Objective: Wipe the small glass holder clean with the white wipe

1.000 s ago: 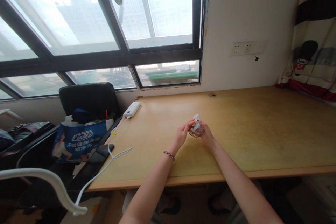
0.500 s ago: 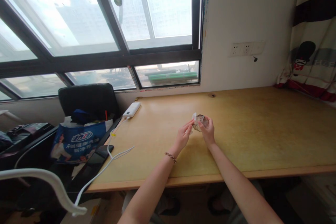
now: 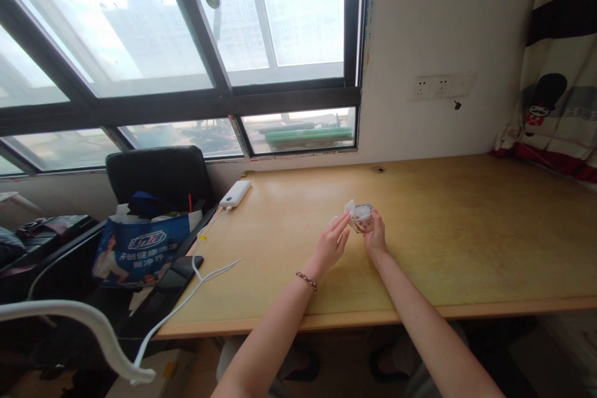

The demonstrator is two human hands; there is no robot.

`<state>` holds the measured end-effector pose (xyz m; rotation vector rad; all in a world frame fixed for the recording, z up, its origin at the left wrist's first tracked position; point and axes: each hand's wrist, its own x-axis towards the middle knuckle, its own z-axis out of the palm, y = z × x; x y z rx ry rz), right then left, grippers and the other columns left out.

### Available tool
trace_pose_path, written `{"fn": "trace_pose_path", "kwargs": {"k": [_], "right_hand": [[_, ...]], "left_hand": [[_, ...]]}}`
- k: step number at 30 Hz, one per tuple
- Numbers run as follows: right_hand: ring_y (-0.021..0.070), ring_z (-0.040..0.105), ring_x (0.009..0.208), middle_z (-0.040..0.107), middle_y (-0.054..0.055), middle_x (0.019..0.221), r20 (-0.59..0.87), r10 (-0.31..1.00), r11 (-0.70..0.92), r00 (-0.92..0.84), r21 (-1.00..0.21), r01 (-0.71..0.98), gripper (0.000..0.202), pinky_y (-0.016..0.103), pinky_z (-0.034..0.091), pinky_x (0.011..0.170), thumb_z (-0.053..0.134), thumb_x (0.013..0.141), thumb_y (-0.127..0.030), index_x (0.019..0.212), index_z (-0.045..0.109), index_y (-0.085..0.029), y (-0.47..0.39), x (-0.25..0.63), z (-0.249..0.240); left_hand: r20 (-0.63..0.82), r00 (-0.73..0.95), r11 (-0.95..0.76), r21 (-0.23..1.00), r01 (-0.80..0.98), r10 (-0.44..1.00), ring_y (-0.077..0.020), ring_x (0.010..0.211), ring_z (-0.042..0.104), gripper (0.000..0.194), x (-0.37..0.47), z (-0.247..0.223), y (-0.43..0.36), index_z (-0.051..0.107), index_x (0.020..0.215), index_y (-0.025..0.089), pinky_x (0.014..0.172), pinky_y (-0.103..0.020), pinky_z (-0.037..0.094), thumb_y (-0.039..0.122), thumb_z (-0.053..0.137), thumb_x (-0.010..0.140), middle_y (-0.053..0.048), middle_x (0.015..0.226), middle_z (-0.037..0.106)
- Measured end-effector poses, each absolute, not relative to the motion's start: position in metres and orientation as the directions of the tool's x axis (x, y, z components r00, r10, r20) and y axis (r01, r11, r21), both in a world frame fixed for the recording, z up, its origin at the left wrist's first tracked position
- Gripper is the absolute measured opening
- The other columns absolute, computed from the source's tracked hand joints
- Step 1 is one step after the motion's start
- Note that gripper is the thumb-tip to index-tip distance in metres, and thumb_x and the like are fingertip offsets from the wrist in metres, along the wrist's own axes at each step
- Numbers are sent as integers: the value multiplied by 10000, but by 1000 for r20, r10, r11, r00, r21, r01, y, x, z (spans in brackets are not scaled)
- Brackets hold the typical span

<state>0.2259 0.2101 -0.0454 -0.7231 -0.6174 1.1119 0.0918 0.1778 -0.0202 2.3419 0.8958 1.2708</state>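
Note:
A small glass dish, clear with a brownish tint and patterned sides, is held just above the desk. My right hand grips its right side, fingers wrapped round the edge. On the other side, my left hand presses a white tissue against the glass with its fingers. Part of the tissue is hidden behind those fingers. A braided bracelet circles my left wrist.
The wooden desk stretches under my hands. At its left edge lie a white power bank, a white cable and a black phone. A blue bag sits on a black chair beside the desk.
The glass dish has turned in my right hand, so its top now tilts upward. My right thumb has left its face. The tissue and left hand have shifted slightly right.

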Motion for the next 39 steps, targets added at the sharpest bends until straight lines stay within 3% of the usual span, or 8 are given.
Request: {"fn": "trace_pose_path", "kwargs": {"k": [10, 16, 22, 31, 34, 39], "right_hand": [[153, 592, 653, 634, 5, 723, -11, 969, 146, 246, -780, -609, 329, 257, 463, 556, 478, 718, -500, 787, 564, -190, 204, 226, -40], [152, 599, 651, 648, 6, 723, -65, 990, 40, 121, -706, -707, 302, 269, 480, 601, 533, 698, -477, 761, 598, -189, 203, 221, -40], [174, 606, 756, 652, -3, 810, 78, 996, 32, -43, -768, -640, 257, 284, 481, 647, 530, 710, -428, 815, 610, -208, 201, 208, -42], [171, 612, 637, 670, 18, 715, -28, 997, 31, 68, -681, -732, 264, 289, 491, 614, 558, 682, -417, 729, 630, -168, 204, 214, -45], [144, 611, 629, 672, 6, 710, -33, 994, 58, 103, -639, -767, 234, 248, 485, 607, 555, 688, -383, 730, 634, -167, 205, 216, -44], [130, 612, 658, 669, 0, 727, -50, 987, 91, 153, -614, -784, 217, 228, 480, 636, 519, 718, -362, 739, 632, -177, 206, 220, -44]], "left_hand": [[651, 582, -873, 339, 351, 487, -219, 1261, 232, 460, 96, -16, 166, 292, 1303, 188, 1024, -438, 256, 224, 342, 847, -93, 1342, 326], [645, 598, -878, 301, 373, 476, -212, 1255, 250, 461, 95, -13, 167, 292, 1304, 183, 1032, -423, 235, 236, 344, 849, -92, 1317, 371], [644, 480, -802, 441, 403, 596, -212, 1256, 249, 438, 89, -13, 174, 322, 1290, 203, 1034, -435, 220, 270, 333, 858, -75, 1336, 343], [571, 292, -641, 670, 374, 767, -190, 1173, 396, 378, 89, -26, 184, 448, 1208, 196, 995, -376, 330, 283, 286, 877, -68, 1258, 451], [613, 325, -693, 614, 379, 721, -202, 1187, 376, 380, 90, -26, 181, 436, 1216, 193, 1001, -401, 319, 284, 300, 873, -72, 1276, 430], [683, 531, -865, 398, 305, 502, -229, 1232, 299, 430, 89, -19, 174, 349, 1274, 176, 1006, -453, 288, 280, 331, 857, -99, 1311, 378]]}}
